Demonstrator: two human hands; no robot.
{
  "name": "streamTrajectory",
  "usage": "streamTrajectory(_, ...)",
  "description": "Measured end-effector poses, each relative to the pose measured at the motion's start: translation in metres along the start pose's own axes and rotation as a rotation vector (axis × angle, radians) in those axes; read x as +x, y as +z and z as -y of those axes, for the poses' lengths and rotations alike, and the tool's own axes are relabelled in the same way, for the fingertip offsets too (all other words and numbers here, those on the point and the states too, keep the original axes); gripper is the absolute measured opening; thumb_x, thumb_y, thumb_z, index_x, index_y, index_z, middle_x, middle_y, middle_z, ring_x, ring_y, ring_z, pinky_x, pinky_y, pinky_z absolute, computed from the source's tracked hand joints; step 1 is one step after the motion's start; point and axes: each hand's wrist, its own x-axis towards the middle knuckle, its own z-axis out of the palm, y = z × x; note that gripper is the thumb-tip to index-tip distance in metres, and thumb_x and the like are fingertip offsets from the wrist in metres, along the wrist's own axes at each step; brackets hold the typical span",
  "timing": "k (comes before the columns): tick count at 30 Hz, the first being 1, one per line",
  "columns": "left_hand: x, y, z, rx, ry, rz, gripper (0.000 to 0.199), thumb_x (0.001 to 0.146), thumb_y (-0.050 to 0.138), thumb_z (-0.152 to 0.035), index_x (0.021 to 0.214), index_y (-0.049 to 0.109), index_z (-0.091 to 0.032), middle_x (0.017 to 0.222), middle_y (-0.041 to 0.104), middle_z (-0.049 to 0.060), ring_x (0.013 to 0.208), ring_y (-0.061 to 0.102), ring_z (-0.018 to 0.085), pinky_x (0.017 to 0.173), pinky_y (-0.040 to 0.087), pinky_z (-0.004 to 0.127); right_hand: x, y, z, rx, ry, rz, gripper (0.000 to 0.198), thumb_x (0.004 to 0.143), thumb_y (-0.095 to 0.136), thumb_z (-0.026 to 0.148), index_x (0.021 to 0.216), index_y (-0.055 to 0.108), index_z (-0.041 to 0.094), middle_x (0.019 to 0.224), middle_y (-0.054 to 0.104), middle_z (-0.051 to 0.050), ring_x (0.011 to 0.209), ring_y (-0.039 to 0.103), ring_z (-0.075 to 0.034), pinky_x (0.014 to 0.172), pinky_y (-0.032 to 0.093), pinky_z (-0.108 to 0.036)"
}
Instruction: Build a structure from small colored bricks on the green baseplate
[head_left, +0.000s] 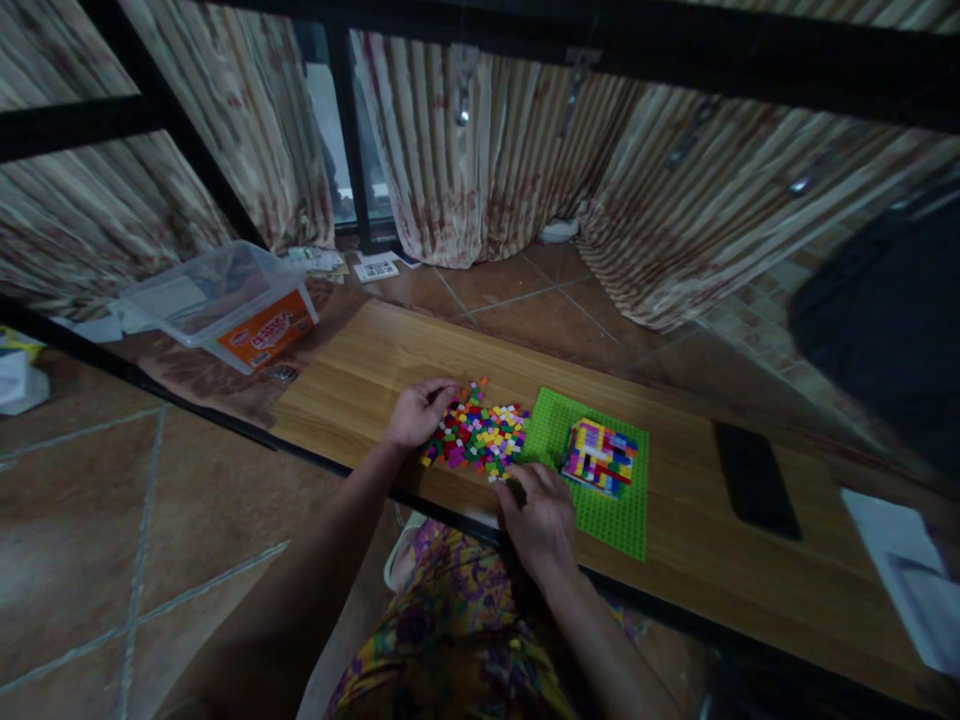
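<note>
A loose pile of small colourful toy bricks [480, 435] lies on the wooden tabletop. My left hand [421, 413] rests at the pile's left edge, its fingers curled and the thumb close to the index finger. Any piece between those fingertips is too small to make out. At the near right edge of the pile, my right hand [541, 515] has thumb and index finger drawn together in a pinch; what they hold is unclear. Right of the pile lies a green baseplate [611, 525]. On it stands a block built of many-coloured bricks [600, 455], which no hand touches.
A black phone [756, 480] lies on the table [679, 580] at the right, with white paper [896, 550] beyond it. A clear plastic bin [225, 290] with an orange label sits at the left. Dark metal bars [480, 15] cross above, before striped curtains [480, 160].
</note>
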Motion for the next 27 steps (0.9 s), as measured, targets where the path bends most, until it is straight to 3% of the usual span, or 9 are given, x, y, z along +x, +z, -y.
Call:
streamTrajectory(12, -0.0011, -0.001, -0.0045, -0.01, -0.018, 0.002, 0.031, 0.087, 0.053, -0.04, 0.103, 0.071, -0.02, 0.098, 0.074, 0.005, 0.093, 0.068, 0.021, 0.089, 0.053, 0.034, 0.0072, 0.0015, -0.0009, 0.063, -0.006, -0.03, 0.021, 0.091, 0.048, 0.027, 0.09, 0.069, 0.023, 0.088, 0.067, -0.004, 0.083, 0.059, -0.02, 0.078, 0.043, -0.035)
streamTrajectory(27, -0.0021, -0.0019, -0.0058, 0.001, -0.014, -0.005, 0.034, 0.088, 0.052, -0.043, 0.103, 0.071, -0.02, 0.1, 0.074, 0.004, 0.095, 0.068, 0.021, 0.089, 0.052, 0.033, 0.0033, 0.0076, -0.0066, 0.215, 0.028, -0.069, 0.022, 0.091, 0.048, 0.029, 0.094, 0.068, 0.022, 0.092, 0.069, -0.005, 0.086, 0.061, -0.02, 0.081, 0.046, -0.036)
